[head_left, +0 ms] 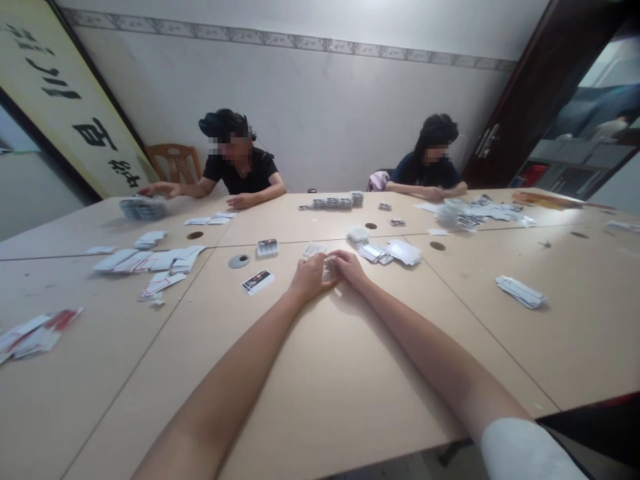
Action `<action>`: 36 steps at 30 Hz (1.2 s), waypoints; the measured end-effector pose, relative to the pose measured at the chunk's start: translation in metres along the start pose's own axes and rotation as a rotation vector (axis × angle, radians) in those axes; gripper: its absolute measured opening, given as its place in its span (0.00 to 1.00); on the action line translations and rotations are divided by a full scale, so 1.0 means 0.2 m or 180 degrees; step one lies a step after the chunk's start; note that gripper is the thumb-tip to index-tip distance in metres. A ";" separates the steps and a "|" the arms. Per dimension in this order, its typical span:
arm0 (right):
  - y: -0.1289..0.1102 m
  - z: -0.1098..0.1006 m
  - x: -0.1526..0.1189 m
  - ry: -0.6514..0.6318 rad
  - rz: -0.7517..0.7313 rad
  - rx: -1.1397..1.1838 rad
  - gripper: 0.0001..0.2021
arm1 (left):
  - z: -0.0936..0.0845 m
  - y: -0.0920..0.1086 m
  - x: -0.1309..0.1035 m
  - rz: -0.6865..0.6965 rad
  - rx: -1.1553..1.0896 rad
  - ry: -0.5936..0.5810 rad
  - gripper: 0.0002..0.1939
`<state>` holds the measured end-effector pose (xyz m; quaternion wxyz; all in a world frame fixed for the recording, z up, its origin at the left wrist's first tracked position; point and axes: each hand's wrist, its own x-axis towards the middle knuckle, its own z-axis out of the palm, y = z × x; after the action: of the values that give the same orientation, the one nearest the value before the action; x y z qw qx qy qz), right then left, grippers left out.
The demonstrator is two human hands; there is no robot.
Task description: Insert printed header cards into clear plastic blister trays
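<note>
My left hand [309,277] and my right hand [350,268] meet near the middle of the table. Between them they hold a small clear plastic case [329,269], its far side partly hidden by my fingers. Just beyond my left hand lies a pale printed sheet [315,250]. Left of my hands are a printed card [259,283] with a dark picture and a small stack of clear cases [267,248]. To the right, white cards [403,252] lie beside a pile of clear plastic pieces [358,234].
Piles of white folded cards [150,261] spread over the left side, with a grey disc [239,261] nearer. Another card bundle [520,292] lies at right. Across the table [320,373] sit two people, one by stacked packs [143,209], the other by a heap of plastic [451,213].
</note>
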<state>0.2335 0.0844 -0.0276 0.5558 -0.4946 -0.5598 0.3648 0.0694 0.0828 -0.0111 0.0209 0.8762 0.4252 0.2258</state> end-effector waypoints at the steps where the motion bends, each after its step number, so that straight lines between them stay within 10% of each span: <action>1: 0.00 0.01 0.00 -0.0024 0.0056 0.0134 0.08 | 0.00 0.00 0.00 0.0033 0.0008 0.0010 0.27; 36: 0.05 0.02 0.00 -0.0330 0.0388 0.1341 0.09 | -0.01 0.03 -0.01 0.0141 0.0069 0.0083 0.27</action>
<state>0.2301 0.0879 -0.0377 0.5942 -0.3810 -0.4682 0.5315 0.0728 0.0771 -0.0076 0.0009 0.8826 0.4084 0.2329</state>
